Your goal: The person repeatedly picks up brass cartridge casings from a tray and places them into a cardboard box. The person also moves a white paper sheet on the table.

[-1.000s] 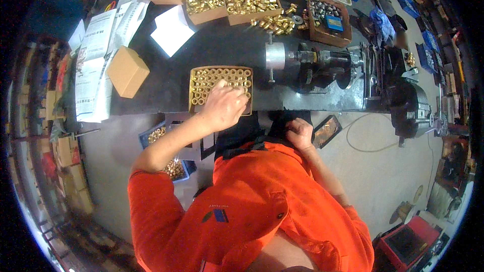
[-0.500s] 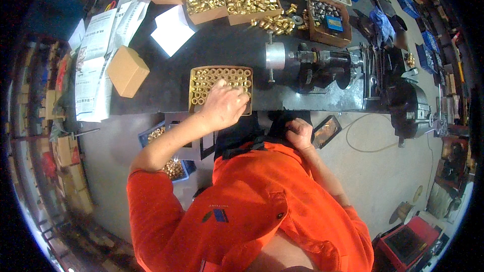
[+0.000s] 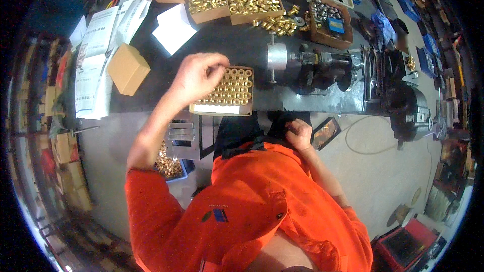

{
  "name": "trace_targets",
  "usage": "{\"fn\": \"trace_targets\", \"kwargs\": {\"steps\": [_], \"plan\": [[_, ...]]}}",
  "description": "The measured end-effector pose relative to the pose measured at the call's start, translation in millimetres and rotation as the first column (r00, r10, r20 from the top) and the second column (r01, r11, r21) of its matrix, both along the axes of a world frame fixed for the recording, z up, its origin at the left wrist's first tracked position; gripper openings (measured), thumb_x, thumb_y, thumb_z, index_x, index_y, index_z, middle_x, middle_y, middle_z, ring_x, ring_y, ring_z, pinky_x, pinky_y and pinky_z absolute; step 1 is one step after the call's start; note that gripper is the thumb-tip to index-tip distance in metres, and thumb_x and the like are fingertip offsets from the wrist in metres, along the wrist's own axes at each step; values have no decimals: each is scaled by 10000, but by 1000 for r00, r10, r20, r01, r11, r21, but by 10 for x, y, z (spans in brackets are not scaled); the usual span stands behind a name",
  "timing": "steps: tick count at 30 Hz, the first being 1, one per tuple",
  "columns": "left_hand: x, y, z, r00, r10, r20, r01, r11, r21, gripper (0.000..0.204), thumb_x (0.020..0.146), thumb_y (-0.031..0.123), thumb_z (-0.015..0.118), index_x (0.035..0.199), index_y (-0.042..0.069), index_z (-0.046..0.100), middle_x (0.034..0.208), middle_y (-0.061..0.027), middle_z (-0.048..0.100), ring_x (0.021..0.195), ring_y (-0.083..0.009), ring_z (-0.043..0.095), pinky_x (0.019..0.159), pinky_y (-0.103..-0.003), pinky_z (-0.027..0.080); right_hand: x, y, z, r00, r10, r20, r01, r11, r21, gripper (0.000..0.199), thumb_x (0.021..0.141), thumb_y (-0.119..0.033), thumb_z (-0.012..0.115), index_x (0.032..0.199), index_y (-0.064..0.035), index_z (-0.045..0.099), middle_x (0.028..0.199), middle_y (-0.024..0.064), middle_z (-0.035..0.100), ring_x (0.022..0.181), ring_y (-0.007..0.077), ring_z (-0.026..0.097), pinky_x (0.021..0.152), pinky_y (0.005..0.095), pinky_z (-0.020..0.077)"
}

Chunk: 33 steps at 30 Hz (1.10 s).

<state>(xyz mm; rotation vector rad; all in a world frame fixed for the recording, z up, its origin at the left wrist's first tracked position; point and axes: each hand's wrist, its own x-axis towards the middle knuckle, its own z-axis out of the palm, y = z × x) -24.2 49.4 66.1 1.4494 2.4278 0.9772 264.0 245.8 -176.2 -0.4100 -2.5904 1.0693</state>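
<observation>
A small cardboard box (image 3: 249, 113) stands at the table's near edge. Upright brass fittings (image 3: 234, 88) fill it in rows, and a white strip (image 3: 218, 109) shows along its near side. Over the box's far left corner is my left hand (image 3: 201, 73), its thumb and fingers curled together in a pinch. Whatever is between those fingertips is hidden, and the hand covers part of the rows. Down at my lap, my right hand (image 3: 299, 133) rests on the dark trousers, curled into a loose fist with nothing seen in it.
Behind stand two open boxes of loose brass fittings (image 3: 254, 1), with more fittings (image 3: 280, 25) spilled beside them. A black mechanical fixture (image 3: 327, 65) occupies the right. Leftward lie a closed carton (image 3: 128, 69), white paper (image 3: 174, 29) and newspapers (image 3: 93, 70). A blue bin (image 3: 171, 168) sits below.
My left hand has moved left and away from me, from the box's middle to its far left corner. More rows and the white strip now show. My right hand stays put.
</observation>
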Motion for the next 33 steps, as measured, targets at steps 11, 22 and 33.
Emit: {"fn": "trace_targets", "kwargs": {"steps": [11,22,33], "plan": [[-523,847,-326,991,-134,-12,131,985,-115,221,794,106,609,993,39,678,931,-166,680,854,-279,672,755,-357,529,-13,-12,6,993,-7,-115,11,999,36,171,595,-152,650,754,-93,628,671,108,523,665,328,568,573,438,452],[-521,1879,-746,906,-180,-382,68,955,-288,235,846,260,606,981,69,626,863,-161,668,833,-356,660,709,-491,522,-3,11,-41,998,-8,-65,9,1000,28,174,601,-158,663,760,-89,650,671,92,536,656,305,578,561,415,456],[-640,1922,-818,946,-85,-314,-2,964,-266,159,797,206,595,859,76,663,814,-204,665,791,-397,646,714,-510,513,2,11,-37,995,6,-103,-7,1000,-3,172,584,-137,641,743,-72,640,679,107,557,649,327,577,561,420,460]]}}
